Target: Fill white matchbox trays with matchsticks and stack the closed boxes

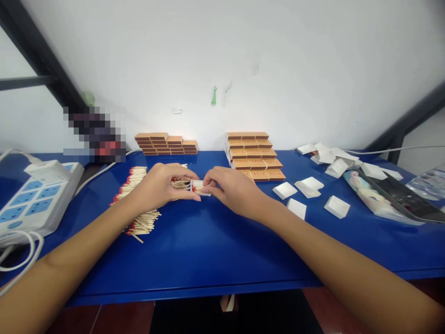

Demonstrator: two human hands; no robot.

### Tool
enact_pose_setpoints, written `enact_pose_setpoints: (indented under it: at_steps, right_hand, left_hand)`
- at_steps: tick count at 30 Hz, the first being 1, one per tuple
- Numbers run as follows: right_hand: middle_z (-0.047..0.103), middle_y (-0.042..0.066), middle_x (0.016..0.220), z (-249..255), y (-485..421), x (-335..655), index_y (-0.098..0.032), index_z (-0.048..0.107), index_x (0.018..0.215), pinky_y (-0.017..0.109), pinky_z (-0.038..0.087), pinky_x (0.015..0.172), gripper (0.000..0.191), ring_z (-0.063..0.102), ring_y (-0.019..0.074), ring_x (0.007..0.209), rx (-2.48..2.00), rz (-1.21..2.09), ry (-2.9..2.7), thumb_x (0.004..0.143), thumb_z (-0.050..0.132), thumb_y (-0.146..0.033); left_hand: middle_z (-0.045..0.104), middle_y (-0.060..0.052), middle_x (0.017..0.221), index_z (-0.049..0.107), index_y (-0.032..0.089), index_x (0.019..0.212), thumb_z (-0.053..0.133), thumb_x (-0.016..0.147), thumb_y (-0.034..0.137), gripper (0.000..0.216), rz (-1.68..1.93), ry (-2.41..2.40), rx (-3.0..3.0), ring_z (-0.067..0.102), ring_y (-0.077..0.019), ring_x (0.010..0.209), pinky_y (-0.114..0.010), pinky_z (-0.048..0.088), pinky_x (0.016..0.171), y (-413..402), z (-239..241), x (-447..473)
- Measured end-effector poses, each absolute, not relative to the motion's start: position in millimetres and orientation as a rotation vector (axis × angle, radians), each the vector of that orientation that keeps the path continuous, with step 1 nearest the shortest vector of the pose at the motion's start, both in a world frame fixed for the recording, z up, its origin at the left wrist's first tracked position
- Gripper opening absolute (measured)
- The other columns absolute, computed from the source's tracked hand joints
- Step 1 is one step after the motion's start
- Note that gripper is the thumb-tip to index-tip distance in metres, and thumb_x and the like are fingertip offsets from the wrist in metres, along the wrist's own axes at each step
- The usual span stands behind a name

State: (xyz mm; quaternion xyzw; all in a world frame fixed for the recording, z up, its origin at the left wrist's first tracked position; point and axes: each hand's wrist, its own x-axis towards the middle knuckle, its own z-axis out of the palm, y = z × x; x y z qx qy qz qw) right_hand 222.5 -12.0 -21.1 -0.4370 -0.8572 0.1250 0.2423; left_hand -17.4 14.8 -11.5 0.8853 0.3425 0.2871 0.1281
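Note:
Both my hands meet over the middle of the blue table (208, 241). My left hand (158, 185) and my right hand (231, 188) together pinch a small white matchbox tray (199, 186) with red-tipped matches in it. The fingers of both hands are closed on the tray. A heap of loose red-tipped matches (139, 204) lies under and left of my left hand.
Two stacks of orange matchboxes stand by the wall, one (167, 144) at back left and one (255, 155) at back centre. Several empty white trays (309, 185) are scattered right. A white power strip (31, 199) sits far left, a phone on a pouch (392, 197) far right.

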Motion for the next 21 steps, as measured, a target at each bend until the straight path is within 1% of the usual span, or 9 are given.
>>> enact_pose_setpoints:
  at_steps: [5, 8, 13, 17, 21]
  right_hand:
    - [0.069, 0.003, 0.092, -20.6, -11.1, 223.9, -0.018, 0.070, 0.099, 0.029, 0.036, 0.072, 0.004, 0.056, 0.0151, 0.080, -1.118, 0.356, -2.272, 0.101, 0.069, -0.021]
    - [0.069, 0.001, 0.088, -18.6, -10.0, 226.3, -0.018, 0.071, 0.097, 0.029, 0.035, 0.071, 0.001, 0.055, 0.0145, 0.077, -1.130, 0.386, -2.221, 0.098, 0.072, -0.019]
    - [0.066, 0.000, 0.086, -18.2, -8.1, 227.3, -0.018, 0.072, 0.092, 0.029, 0.036, 0.070, 0.005, 0.053, 0.0135, 0.074, -1.107, 0.340, -2.172, 0.097, 0.071, -0.018]
    - [0.064, 0.000, 0.087, -22.5, -7.7, 225.0, -0.018, 0.072, 0.089, 0.029, 0.040, 0.072, 0.008, 0.055, 0.0131, 0.075, -1.081, 0.385, -2.141, 0.097, 0.073, -0.019]
    - [0.063, 0.001, 0.088, -28.4, -6.5, 223.3, -0.018, 0.073, 0.090, 0.030, 0.043, 0.074, 0.007, 0.056, 0.0135, 0.076, -1.070, 0.435, -2.112, 0.097, 0.073, -0.020]
  left_hand:
    - [0.082, -0.004, 0.097, 0.083, 0.023, 0.105, 0.086, 0.077, 0.066, 0.052, 0.874, 1.012, 2.534, 0.070, -0.0180, 0.078, -0.029, 0.051, 0.070, 15.4, -11.3, -18.7]
    - [0.083, -0.003, 0.098, 0.083, 0.023, 0.104, 0.088, 0.075, 0.064, 0.051, 0.899, 1.027, 2.498, 0.072, -0.0186, 0.081, -0.028, 0.052, 0.070, 16.7, -13.0, -19.7]
    - [0.084, -0.003, 0.100, 0.083, 0.023, 0.106, 0.092, 0.073, 0.059, 0.049, 0.956, 1.070, 2.442, 0.077, -0.0213, 0.089, -0.027, 0.057, 0.076, 17.0, -16.1, -20.8]
    - [0.085, -0.002, 0.101, 0.084, 0.026, 0.106, 0.090, 0.073, 0.062, 0.049, 0.995, 1.083, 2.479, 0.079, -0.0216, 0.088, -0.027, 0.057, 0.075, 16.9, -16.3, -20.9]
    - [0.085, -0.001, 0.101, 0.085, 0.027, 0.105, 0.089, 0.074, 0.062, 0.048, 0.992, 1.065, 2.525, 0.079, -0.0214, 0.088, -0.027, 0.056, 0.074, 16.5, -15.8, -20.0]
